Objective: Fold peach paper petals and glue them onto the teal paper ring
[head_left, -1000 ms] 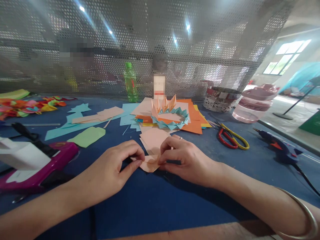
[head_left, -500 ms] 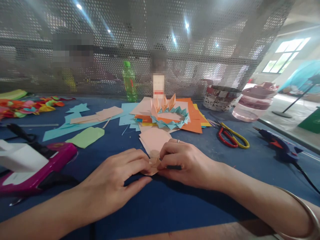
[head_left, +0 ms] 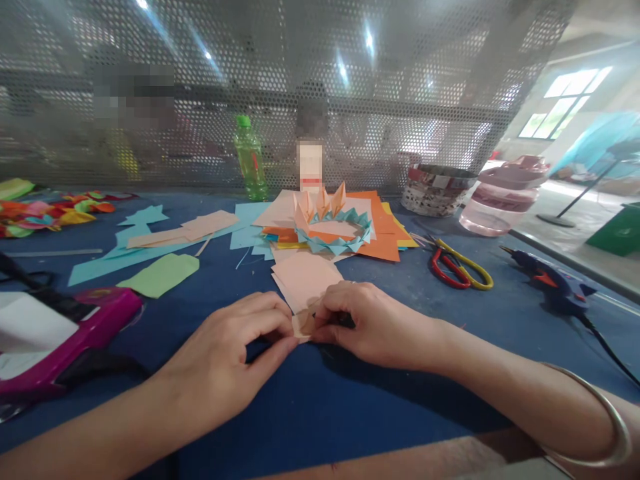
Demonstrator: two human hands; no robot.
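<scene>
Small folded peach paper piece just below the loose peach sheets. Left hand closed in a thumb-and-finger pinch on its left edge; right hand curled tight over its right side. Pinch close to the crease: good for a sharp fold.

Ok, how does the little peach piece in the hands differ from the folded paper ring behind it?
The peach paper piece is small and pinched between the left hand and right hand, while the folded paper ring is far larger and rests on orange paper. The piece is one colour; the ring is pale blue and peach, with raised points. Both are folded paper.
</scene>
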